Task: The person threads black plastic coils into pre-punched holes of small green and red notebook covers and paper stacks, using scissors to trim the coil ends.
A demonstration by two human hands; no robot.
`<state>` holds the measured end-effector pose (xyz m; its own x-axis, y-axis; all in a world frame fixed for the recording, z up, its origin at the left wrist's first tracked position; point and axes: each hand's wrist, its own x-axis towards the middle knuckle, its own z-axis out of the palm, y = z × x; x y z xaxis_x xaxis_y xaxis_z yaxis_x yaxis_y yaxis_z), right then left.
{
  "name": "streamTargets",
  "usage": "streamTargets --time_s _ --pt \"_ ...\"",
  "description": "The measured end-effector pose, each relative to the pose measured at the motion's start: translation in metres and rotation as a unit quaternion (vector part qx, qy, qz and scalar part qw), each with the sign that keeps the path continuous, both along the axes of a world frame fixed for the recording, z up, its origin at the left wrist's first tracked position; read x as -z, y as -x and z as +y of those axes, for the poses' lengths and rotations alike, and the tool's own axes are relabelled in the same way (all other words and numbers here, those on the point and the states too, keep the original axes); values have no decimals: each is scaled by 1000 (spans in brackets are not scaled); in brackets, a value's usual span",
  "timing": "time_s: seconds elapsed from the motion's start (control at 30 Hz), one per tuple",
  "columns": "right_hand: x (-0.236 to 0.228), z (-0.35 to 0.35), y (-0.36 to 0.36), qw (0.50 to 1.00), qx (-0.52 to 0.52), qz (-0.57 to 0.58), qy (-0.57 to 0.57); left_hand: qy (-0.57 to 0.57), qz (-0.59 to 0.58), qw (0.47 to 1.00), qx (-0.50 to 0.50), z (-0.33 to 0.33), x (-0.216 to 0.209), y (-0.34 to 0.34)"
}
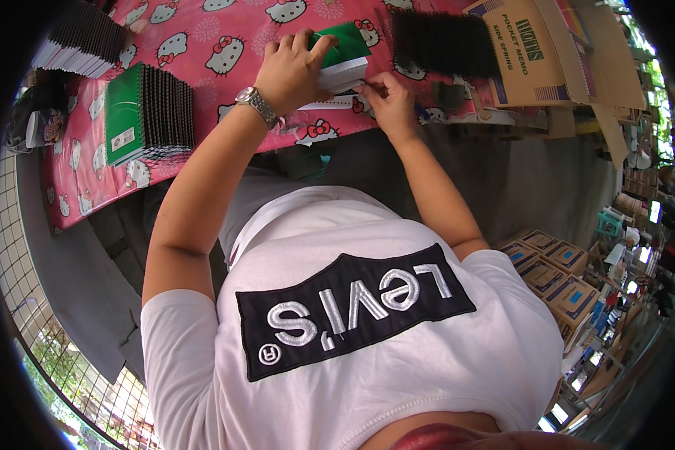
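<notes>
My left hand [291, 73], with a metal watch on its wrist, lies over a small green-covered notepad [343, 73] at the table's near edge. Its fingers curl across the cover and grip the pad, whose white page edges face me. At the pad's lower right corner, my right hand [391, 106] pinches the page edges between thumb and fingers. Below the pad lies a white sheet with a row of holes [339, 102], partly hidden. The undersides of both hands are out of sight.
A pink cartoon-print cloth [202, 60] covers the table. Green spiral notepads [146, 112] are stacked at left, with another spiral-bound stack [82, 41] behind. Black spiral coils [442, 43] lie at right beside an open cardboard box [532, 52]. More boxes [551, 274] stand lower right.
</notes>
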<state>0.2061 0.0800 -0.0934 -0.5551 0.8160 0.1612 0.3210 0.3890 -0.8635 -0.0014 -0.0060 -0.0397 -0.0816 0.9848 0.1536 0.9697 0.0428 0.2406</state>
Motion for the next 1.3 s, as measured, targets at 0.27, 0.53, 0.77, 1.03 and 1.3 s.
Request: streamTargets --time_s 0.27,0.53,0.77,1.03,1.3 --pt "30 -23 22 949 63 238 195 -68 -33 997 -19 -10 6 1" --pt "-35 -45 68 970 119 90 194 -153 -33 987 16 -21 13 0" --pt "-41 -36 77 916 146 185 325 -42 -506 860 -52 -15 -21 50" --pt "-111 -23 62 889 -111 218 386 -27 -730 682 -39 -13 -60 6" --pt "-179 23 78 887 -301 -293 -191 -222 -605 754 -123 -51 -20 48"
